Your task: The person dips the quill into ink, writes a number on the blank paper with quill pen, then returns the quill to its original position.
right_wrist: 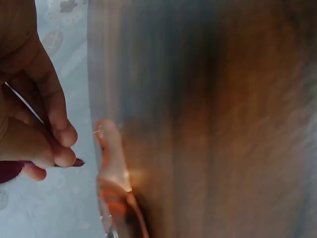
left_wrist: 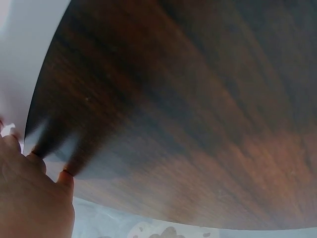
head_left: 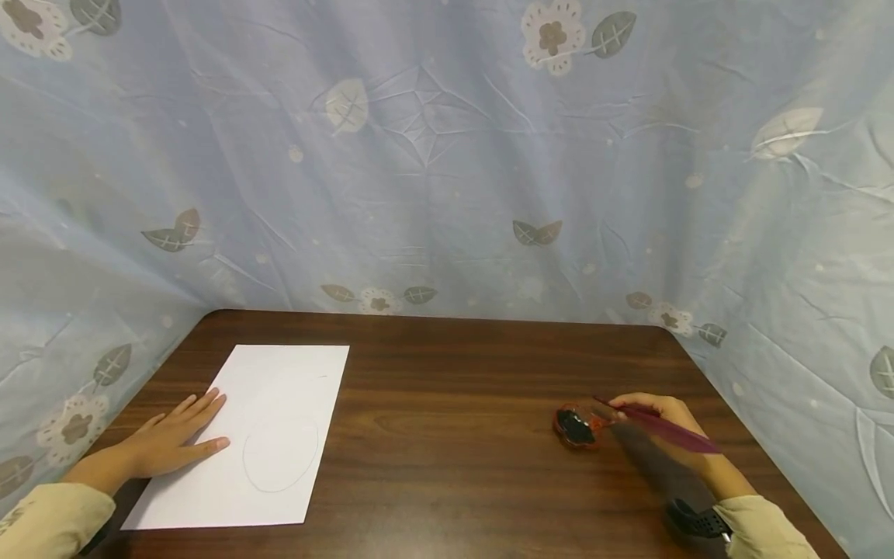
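Observation:
My left hand lies with fingers spread on the left part of a white sheet of paper. A thin, faint open curve and a short stroke near the upper right mark the sheet. In my right hand, thumb and fingers pinch a maroon feather quill, its tip pointing left. That tip pokes out past the fingertips in the right wrist view. Just left of the hand sits a small reddish, see-through dish holding dark liquid; the quill tip appears apart from it.
Both hands work over a dark brown wooden table with rounded far corners. Light blue cloth with leaf and flower prints hangs behind it and along both sides. A dark watch band circles the right wrist.

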Tool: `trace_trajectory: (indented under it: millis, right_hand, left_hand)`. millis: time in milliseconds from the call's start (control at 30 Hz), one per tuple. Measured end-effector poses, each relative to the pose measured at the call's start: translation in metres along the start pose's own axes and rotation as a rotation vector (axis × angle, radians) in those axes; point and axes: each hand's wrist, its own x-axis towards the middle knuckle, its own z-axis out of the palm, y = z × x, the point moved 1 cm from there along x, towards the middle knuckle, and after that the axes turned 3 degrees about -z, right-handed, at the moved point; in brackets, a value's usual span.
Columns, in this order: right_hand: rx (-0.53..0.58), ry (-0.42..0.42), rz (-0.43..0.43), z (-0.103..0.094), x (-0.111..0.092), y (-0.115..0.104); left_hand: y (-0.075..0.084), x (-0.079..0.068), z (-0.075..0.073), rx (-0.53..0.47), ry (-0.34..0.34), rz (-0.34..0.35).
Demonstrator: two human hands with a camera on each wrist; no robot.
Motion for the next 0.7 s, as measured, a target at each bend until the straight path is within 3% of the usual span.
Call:
trace_trajectory:
  millis: [100,500,700]
  right_hand:
    - [0.021,-0.027,0.047,0.001,-0.005,0.001]
    - [0.043,-0.118,0.07,0.006,-0.021,0.011]
    - [0.002,-0.153,0.038,0.006,-0.024,0.019]
  left_hand:
    - [0.0,0.0,0.0,0.004,-0.003,-0.003]
    - [0.0,-0.002,0.001,-0.011,-0.003,-0.015]
    - [0.0,0.001,-0.001,-0.002,-0.006,-0.021]
